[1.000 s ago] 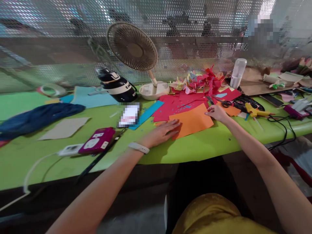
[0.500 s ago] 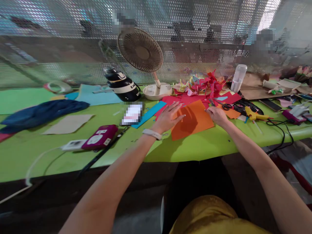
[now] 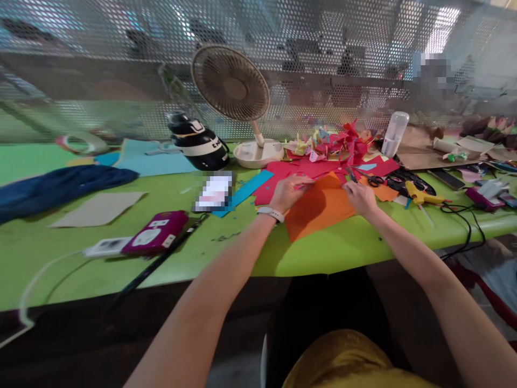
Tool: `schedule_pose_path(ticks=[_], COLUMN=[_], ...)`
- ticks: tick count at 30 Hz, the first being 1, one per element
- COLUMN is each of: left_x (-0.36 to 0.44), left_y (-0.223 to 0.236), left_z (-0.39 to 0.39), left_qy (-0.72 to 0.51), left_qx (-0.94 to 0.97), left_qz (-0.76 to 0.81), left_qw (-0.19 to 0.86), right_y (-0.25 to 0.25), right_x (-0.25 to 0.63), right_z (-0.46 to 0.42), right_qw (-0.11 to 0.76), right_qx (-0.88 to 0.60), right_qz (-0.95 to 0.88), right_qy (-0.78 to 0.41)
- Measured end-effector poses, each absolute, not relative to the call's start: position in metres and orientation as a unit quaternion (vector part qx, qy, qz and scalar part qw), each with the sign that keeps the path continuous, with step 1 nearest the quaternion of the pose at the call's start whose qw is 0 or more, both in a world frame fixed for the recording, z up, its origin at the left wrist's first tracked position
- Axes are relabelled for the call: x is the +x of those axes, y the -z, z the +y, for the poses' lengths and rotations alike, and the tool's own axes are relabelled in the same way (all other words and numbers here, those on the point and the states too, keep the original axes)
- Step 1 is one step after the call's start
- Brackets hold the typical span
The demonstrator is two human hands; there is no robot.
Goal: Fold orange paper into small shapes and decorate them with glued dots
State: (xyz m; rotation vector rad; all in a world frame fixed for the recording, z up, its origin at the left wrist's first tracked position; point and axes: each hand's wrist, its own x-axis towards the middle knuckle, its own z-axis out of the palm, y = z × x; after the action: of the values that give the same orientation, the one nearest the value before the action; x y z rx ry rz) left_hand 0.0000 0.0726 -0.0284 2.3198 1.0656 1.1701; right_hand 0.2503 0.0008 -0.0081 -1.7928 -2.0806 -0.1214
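Nearest: yellow cloth (image 3: 347,358) over the person's lap, then the green counter (image 3: 307,261) edge. Orange sheet (image 3: 323,210) sits at the front of the counter, between both hands, partly on the red sheets (image 3: 269,186). Left part of it is in shadow.

Left hand (image 3: 287,193): at the far left part of the orange sheet, fingers bent and bunched, fingertips over the paper. Can't tell if it's pinching or only resting there. Pale wristband (image 3: 270,214) on that wrist.

Right hand (image 3: 361,198): narrow, fingers curled, thumb and fingertips pinching the orange sheet at its far right corner. Scissors (image 3: 375,181) lie just behind it, black handles to the right.

Left side, near: purple box (image 3: 155,233) with a white plug (image 3: 109,246) on its left end, white cable (image 3: 25,307) running off the counter edge. Black strap (image 3: 155,264) alongside. Behind those, beige sheet (image 3: 99,209), and phone (image 3: 214,191), screen lit and blurred, beside a blue strip (image 3: 250,191). Dark blue cloth (image 3: 68,183) further left.

Right side: yellow glue gun (image 3: 422,194), near the scissors.

Back row, left to right: tape roll (image 3: 83,143), light blue sheet (image 3: 153,161), tilted black bottle (image 3: 202,145), fan (image 3: 230,83), heap of folded paper (image 3: 349,141), clear bottle (image 3: 395,133). Perforated metal screen (image 3: 133,81) behind everything.
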Motion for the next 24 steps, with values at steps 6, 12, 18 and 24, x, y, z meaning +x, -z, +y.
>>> schedule_pose_path(ticks=[6,12,18,24], left_x=[-0.005,-0.011,-0.007,0.011], left_y=[0.011,-0.009,-0.018,-0.009], left_z=[0.077,0.087,0.094,0.081], left_qy=[-0.384,-0.330,-0.250,-0.169], left_qx=[0.817,0.802,0.808,0.872], left_qz=[0.364,0.340,0.326,0.310], left_qw=[0.231,0.364,0.421,0.339], right_y=[0.000,-0.022,-0.021,-0.007], right_x=[0.259,0.285,0.300,0.299], right_z=[0.002,0.000,-0.016,-0.027], right_qw=[0.269,0.336,0.186,0.158], right_qx=[-0.662,-0.530,-0.399,-0.308], right_qz=[-0.699,-0.778,-0.894,-0.938], right_qy=[-0.015,0.017,0.081,-0.001])
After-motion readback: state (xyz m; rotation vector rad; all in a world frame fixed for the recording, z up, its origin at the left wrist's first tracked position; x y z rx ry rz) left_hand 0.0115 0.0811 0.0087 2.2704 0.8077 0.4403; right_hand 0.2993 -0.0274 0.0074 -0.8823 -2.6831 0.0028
